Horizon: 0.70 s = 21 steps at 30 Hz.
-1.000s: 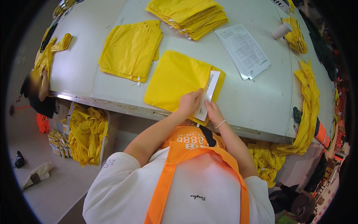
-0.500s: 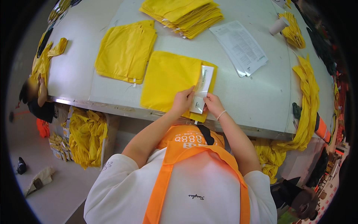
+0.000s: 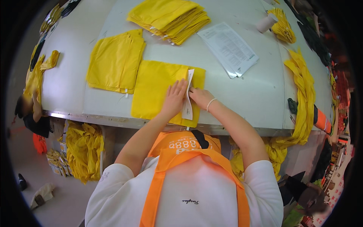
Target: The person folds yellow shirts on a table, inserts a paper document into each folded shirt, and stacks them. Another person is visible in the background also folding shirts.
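A folded yellow fabric piece [image 3: 151,87] lies flat at the table's near edge, in front of my body. On its right part rests a narrow white printed paper strip [image 3: 187,109], its long edge toward me and slightly raised. My left hand [image 3: 175,99] is spread with straight fingers on the fabric, fingertips against the strip's left side. From the right, my right hand [image 3: 201,97] closes its bent fingers on the strip's right edge; the fingertips are partly hidden. A pale bead bracelet circles that wrist.
Left of the fabric lies a folded yellow stack [image 3: 115,62]; a taller one [image 3: 170,19] is behind it. Printed sheets [image 3: 230,49], a white roll [image 3: 267,22] and loose yellow fabric [image 3: 302,90] lie to the right. A person [image 3: 34,113] works at far left.
My left hand has gone from gripping the strip to lying flat beside it. The strip has turned and appears narrower. The whole view has shifted slightly.
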### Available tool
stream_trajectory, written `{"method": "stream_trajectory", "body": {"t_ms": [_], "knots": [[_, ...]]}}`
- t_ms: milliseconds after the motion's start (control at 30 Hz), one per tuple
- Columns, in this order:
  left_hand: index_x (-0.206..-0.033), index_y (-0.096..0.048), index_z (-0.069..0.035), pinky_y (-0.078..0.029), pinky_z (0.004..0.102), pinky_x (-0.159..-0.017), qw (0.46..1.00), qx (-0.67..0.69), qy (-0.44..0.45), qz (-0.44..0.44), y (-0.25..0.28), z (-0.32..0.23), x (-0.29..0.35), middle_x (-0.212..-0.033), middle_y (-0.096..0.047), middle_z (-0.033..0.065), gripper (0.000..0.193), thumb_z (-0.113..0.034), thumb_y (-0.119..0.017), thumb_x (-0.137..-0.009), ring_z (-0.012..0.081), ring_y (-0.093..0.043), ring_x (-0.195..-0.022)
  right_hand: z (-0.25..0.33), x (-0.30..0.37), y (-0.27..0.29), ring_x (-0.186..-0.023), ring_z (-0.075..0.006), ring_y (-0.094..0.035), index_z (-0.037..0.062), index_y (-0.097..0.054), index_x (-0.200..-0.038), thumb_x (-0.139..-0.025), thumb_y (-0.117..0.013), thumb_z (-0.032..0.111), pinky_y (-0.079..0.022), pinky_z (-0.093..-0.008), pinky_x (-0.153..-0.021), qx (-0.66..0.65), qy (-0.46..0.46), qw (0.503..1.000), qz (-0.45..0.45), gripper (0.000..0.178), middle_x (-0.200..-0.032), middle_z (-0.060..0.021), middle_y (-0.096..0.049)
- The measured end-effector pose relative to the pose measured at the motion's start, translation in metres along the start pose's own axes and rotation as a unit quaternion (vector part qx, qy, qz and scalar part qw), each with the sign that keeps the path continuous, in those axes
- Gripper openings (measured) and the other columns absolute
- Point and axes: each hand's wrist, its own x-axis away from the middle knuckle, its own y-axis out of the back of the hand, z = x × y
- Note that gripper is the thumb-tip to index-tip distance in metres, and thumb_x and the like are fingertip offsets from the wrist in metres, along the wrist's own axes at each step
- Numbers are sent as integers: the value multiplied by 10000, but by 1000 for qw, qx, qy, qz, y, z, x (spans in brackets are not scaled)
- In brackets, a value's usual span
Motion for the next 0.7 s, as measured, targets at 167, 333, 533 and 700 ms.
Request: {"method": "stream_trajectory", "body": {"t_ms": [167,333,533,700], "knots": [[-1416,-265,-166,-182,555,-1064,988,28,11,152,-2,4,-6,-1488,-222,54,601,-212,-492,-862,288,-228,-1355,-13,8,22,-872,-269,-604,79,-575,-942,-764,-549,27,-511,-384,-717,29,49,995,80,187,-966,-88,-579],[-1386,-338,-174,-125,591,-1064,979,-15,23,203,5,-8,-6,-1505,-173,52,660,-390,-555,-802,287,-151,-1381,-24,28,63,-817,-280,-608,79,-540,-877,-760,-552,45,-503,-390,-679,13,-11,999,38,122,-931,-87,-567],[-1372,-350,-164,-157,634,-1027,963,-88,-3,255,8,-22,-19,-1508,-154,52,814,-415,-688,-675,295,-146,-1379,-17,39,46,-810,-283,-599,91,-552,-882,-756,-574,79,-493,-393,-664,41,25,998,40,128,-916,-81,-548],[-1401,-283,-136,-154,627,-1033,956,-113,-9,269,7,-24,-19,-1512,-142,49,915,-457,-696,-651,289,-140,-1383,11,41,35,-843,-284,-583,72,-557,-885,-768,-597,129,-489,-386,-707,-41,61,979,189,136,-985,-79,-533]]}}
